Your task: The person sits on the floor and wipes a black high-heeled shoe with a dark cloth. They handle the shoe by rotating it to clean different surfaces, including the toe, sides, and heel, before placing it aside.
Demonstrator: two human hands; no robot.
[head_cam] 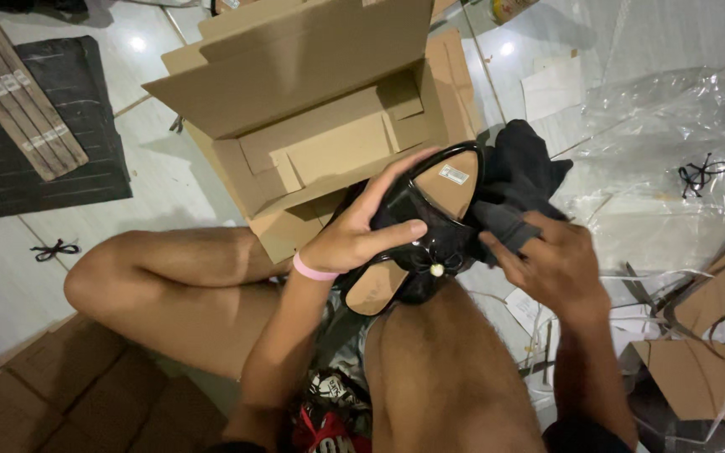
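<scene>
The left hand [354,235] covers much of the black sandal's [430,226] strap, and the dark cloth [518,180] hides its far edge. The cardboard box [312,92] runs off the top edge, its inside unseen.

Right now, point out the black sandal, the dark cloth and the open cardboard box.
black sandal [451,189]: head view, on the tan insole near the heel.
dark cloth [522,159]: head view, on the bunched upper fold above the right hand.
open cardboard box [329,151]: head view, on the inner folded panel.
</scene>
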